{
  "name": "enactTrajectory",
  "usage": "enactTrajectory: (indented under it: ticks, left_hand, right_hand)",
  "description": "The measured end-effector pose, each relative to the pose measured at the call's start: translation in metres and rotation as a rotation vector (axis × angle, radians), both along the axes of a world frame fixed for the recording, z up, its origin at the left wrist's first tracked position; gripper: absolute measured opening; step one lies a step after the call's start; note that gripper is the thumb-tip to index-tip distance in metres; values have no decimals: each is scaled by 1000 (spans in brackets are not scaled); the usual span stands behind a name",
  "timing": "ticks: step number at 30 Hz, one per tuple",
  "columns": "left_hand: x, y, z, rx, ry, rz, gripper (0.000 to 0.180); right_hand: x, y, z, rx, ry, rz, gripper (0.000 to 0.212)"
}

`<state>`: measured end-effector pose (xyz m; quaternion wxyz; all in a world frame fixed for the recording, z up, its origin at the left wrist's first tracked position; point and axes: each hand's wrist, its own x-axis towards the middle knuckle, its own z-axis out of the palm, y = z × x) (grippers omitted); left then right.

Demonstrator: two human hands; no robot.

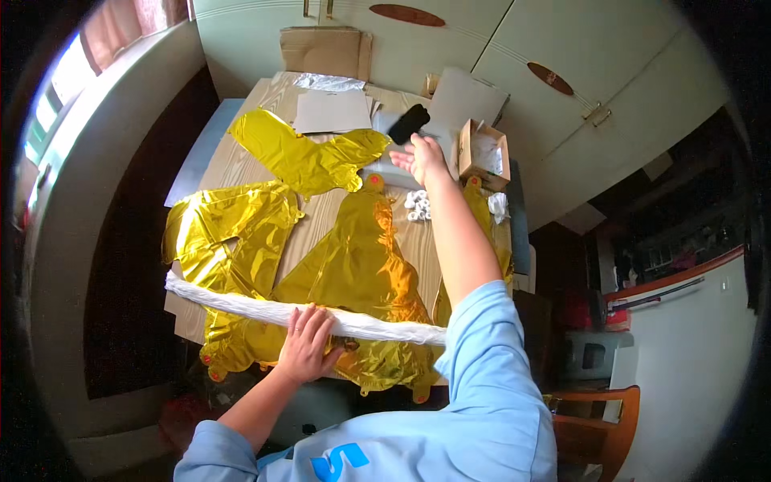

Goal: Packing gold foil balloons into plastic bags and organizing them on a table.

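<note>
A long white bundle of thin strands [233, 304] lies crosswise near the table's front edge. My left hand [309, 341] rests over its middle, fingers curled across it. Farther off, my right hand [421, 161] is stretched out with its fingers apart. Just beyond those fingertips is a black object [409, 124] whose kind I cannot make out; the fingers are not closed around it. Flat gold foil balloons [337, 257] lie under and behind the bundle. Another gold foil balloon [309, 157] spreads out at the back left. My right sleeve hides the bundle's right end.
Small white rolls [418, 206] sit left of my right forearm. An open cardboard box [485, 153] stands at the back right, a crumpled white piece [498, 207] nearer. Grey sheets [333, 111] lie at the back, before pale cabinets [562, 48]. A wooden chair [630, 418] stands at lower right.
</note>
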<state>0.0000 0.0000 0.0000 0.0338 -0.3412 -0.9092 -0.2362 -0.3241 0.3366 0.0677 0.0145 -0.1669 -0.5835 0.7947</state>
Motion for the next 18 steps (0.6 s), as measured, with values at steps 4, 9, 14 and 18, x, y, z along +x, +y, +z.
enactTrajectory:
  ticks: [4, 9, 14, 18]
  left_hand:
    - [-22, 10, -1, 30, 10, -14, 73]
    - [-19, 13, 3, 25, -12, -4, 71]
    - [-7, 4, 3, 10, -49, -16, 73]
    - [-5, 2, 0, -14, -47, -8, 75]
  right_hand:
    - [-10, -18, 13, 156, 47, 49, 50]
    - [62, -22, -26, 1234, 167, 279, 32]
    - [128, -20, -50, 1397, 41, 426, 31]
    - [132, -20, -59, 1551, 102, 393, 31]
